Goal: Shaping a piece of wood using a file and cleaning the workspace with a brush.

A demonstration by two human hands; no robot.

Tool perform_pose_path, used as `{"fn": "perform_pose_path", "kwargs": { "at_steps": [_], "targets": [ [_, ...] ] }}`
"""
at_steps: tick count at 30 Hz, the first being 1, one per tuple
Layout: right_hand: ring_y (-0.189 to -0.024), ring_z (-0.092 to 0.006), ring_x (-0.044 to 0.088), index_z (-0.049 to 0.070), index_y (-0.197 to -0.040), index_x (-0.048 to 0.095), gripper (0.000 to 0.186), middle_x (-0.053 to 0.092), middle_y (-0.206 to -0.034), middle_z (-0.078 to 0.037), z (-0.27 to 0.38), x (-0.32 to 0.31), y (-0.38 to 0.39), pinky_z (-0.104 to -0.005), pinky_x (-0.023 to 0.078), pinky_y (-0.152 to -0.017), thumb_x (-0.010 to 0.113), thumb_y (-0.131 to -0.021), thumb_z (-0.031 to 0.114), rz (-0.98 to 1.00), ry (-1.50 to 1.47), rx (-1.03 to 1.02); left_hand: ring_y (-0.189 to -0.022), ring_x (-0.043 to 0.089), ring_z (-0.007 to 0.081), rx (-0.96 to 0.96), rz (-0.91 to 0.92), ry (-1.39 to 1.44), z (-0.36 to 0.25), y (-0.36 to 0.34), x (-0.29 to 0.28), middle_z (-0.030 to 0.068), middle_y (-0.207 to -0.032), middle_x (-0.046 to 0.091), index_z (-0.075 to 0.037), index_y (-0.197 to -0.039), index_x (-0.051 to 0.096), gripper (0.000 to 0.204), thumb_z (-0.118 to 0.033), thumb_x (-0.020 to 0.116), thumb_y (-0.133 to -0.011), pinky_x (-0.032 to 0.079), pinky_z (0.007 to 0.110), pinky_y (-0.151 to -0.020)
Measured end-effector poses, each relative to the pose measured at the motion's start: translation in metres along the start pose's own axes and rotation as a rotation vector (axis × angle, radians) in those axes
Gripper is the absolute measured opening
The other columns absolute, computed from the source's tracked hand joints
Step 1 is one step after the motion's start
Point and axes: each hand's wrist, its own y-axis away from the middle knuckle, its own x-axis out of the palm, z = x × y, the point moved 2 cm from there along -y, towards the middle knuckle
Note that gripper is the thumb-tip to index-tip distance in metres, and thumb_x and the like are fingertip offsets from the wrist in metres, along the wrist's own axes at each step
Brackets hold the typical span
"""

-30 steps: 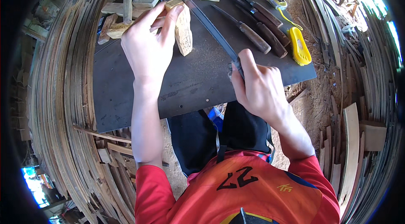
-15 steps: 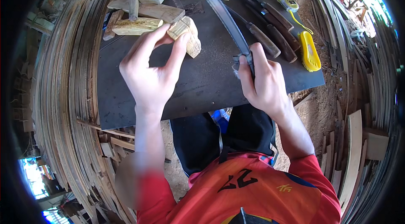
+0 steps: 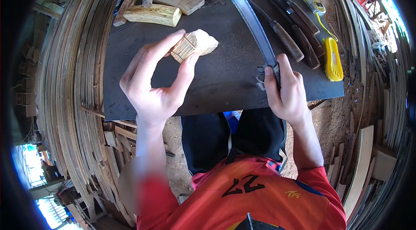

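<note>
A small, pale block of wood (image 3: pixel 203 43) with carved, angled faces and several scored lines across one end is pinched between the thumb and forefinger of my left hand (image 3: pixel 149 83). Its rough, lighter end points to the right, above the dark tabletop. My right hand (image 3: pixel 289 93) is closed around the grip of a long, narrow saw (image 3: pixel 249 13). Fine teeth seem to run along one edge of its shiny blade, which rises away from me and leaves the picture at the top. The saw and the block are apart.
Several wooden offcuts (image 3: pixel 151 15) lie at the table's far left. Farther right are several wooden-handled tools (image 3: pixel 287 41), a tape measure (image 3: pixel 315 4) and a yellow brush (image 3: pixel 333 59) by the right edge. Stacked timber strips (image 3: pixel 73 91) flank the dark table (image 3: pixel 208 91).
The block has turned in my left fingers, its free end swinging from downward to rightward. The view has shifted, so the table's things appear farther right. Both hands keep their holds.
</note>
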Motion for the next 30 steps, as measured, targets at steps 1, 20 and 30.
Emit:
{"fn": "perform_pose_path", "kwargs": {
  "at_steps": [1, 20, 30],
  "targets": [
    [-0.058, -0.0414, 0.066, 0.000, -0.102, 0.048, 0.015, 0.060, -0.063, -0.019, -0.002, 0.001, 0.001, -0.0426, 0.049, -0.051, 0.062, -0.096, 0.002, 0.004, -0.003, -0.002, -0.084, 0.076, 0.0210, -0.011, 0.002, 0.009, -0.001, -0.001, 0.000, 0.0121, -0.098, 0.078, -0.001, -0.115, 0.077, 0.038, -0.002, 0.085, -0.078, 0.059, 0.031, -0.074],
    [-0.056, -0.0396, 0.065, -0.003, -0.104, 0.052, 0.016, 0.056, -0.061, -0.017, -0.006, 0.000, 0.015, -0.0408, 0.047, -0.051, 0.064, -0.094, 0.003, -0.006, -0.088, 0.010, -0.085, 0.074, 0.0177, 0.046, -0.022, -0.016, 0.012, -0.021, 0.009, 0.0105, -0.096, 0.077, -0.002, -0.118, 0.076, 0.033, -0.003, 0.082, -0.086, 0.058, 0.029, -0.076],
    [-0.056, -0.0385, 0.065, 0.001, -0.101, 0.053, 0.015, 0.059, -0.063, -0.017, 0.012, 0.013, -0.001, -0.0445, 0.049, -0.051, 0.066, -0.094, 0.005, -0.065, 0.014, -0.118, -0.086, 0.076, 0.0175, -0.127, -0.072, 0.058, 0.030, -0.030, 0.023, 0.0112, -0.099, 0.080, -0.003, -0.117, 0.076, 0.027, -0.008, 0.081, -0.091, 0.059, 0.030, -0.078]
  ]
}}
